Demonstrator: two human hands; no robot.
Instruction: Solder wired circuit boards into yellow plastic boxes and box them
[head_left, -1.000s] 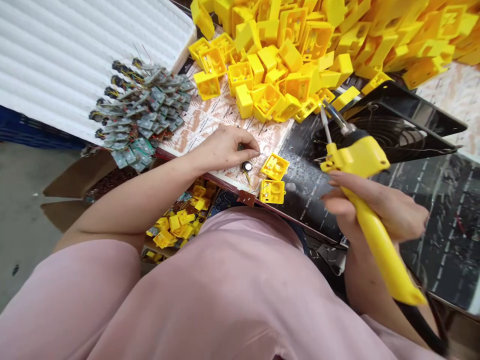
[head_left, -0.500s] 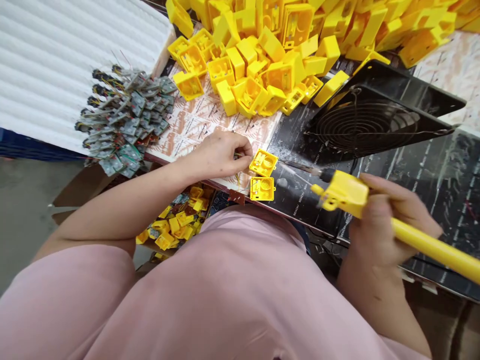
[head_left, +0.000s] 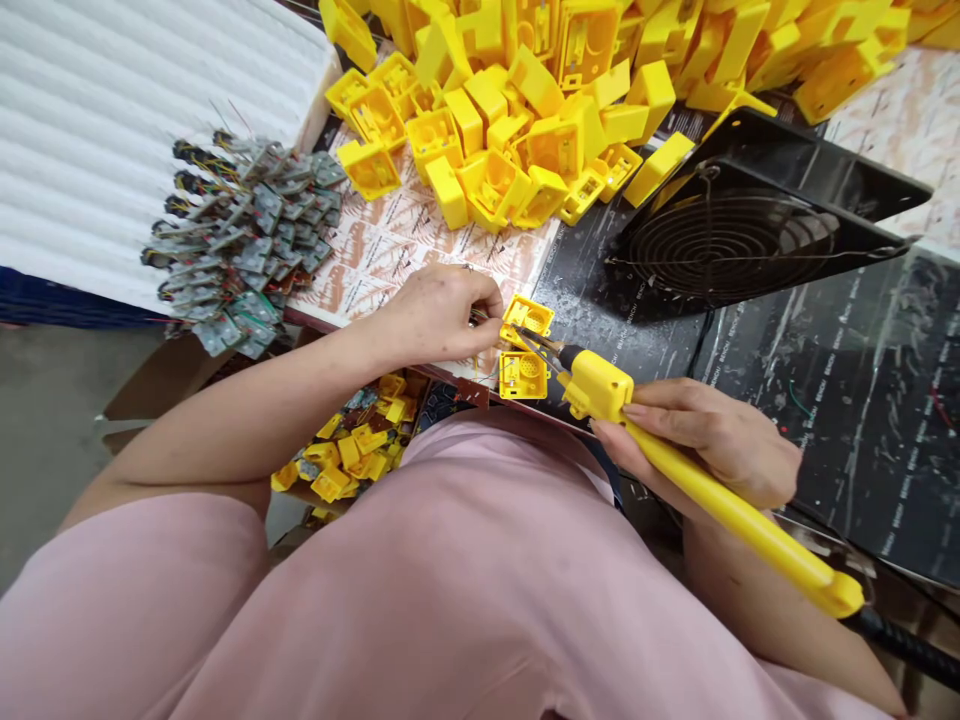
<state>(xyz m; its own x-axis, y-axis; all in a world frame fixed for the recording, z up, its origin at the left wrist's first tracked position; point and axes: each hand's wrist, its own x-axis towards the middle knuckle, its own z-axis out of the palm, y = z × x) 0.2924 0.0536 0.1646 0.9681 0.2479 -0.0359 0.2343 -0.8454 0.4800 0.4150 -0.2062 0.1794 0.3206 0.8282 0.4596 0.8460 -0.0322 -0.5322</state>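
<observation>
My right hand (head_left: pixel 705 440) is wrapped round a yellow soldering iron (head_left: pixel 667 455) with a black collar and a thin feed tube beside its tip. The tip reaches into the upper of two small open yellow plastic cases (head_left: pixel 531 312). The lower yellow case (head_left: pixel 523 376) lies right below it at the bench edge. My left hand (head_left: pixel 446 312) is closed in a pinch at the left side of the upper case, on thin wires mostly hidden by the fingers. A small brown circuit board (head_left: pixel 473 392) sits at the edge, left of the lower case.
Many yellow cases (head_left: pixel 487 185) are heaped at the back. A black fan (head_left: pixel 727 240) stands at the right on the dark bench (head_left: pixel 847 400). Wired circuit boards (head_left: pixel 255 230) are piled at the left beside white foam (head_left: pixel 150 120). Below the edge is a box of yellow parts (head_left: pixel 349 450).
My right hand has moved left with the soldering iron, bringing its tip from right of the cases into the upper one. My left hand has stayed nearly still.
</observation>
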